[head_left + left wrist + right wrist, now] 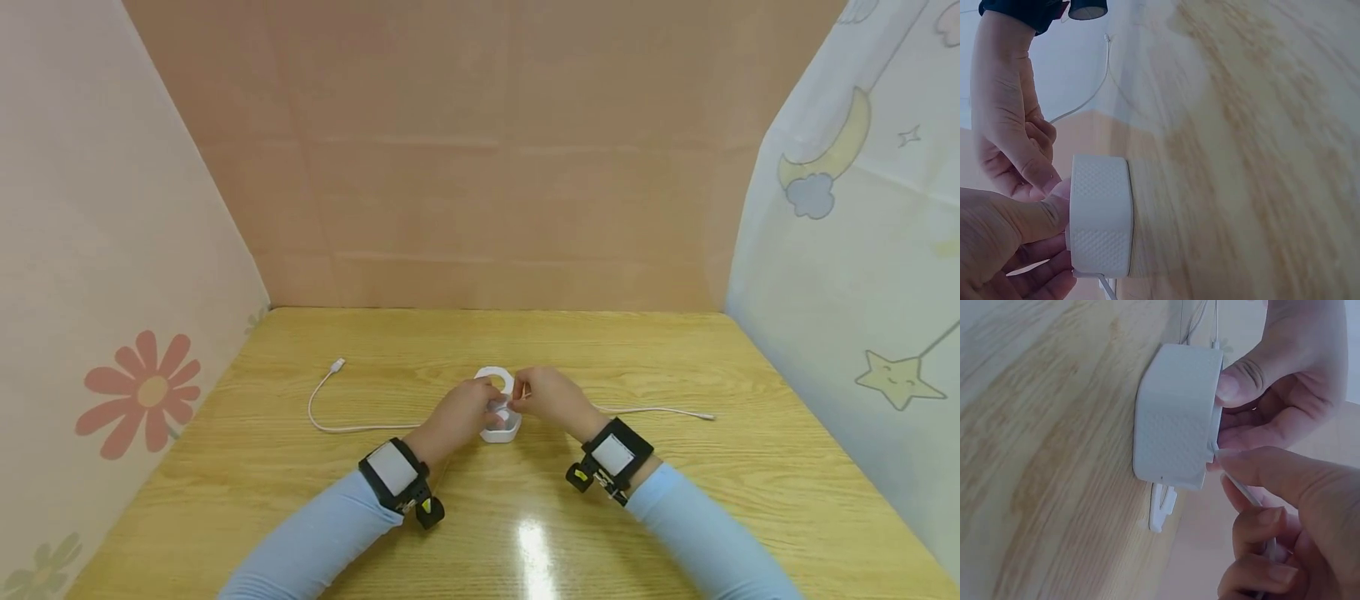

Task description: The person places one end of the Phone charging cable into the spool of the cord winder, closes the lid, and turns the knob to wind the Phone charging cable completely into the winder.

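A small white box [501, 431] with a textured side [1100, 215] stands mid-table, its round lid [495, 378] raised behind it. My left hand [471, 408] grips the box, thumb pressed on its wall [1179, 425]. My right hand [542, 393] pinches a thin white cable [1245, 491] at the box's open top. The cable [352, 428] runs out left to a plug [337, 364] and right to its other end [705, 415]. What lies inside the box is hidden by the fingers.
The wooden table [675, 500] is closed in by a brown back wall and by printed curtains on the left and right. Both wrists wear black camera bands.
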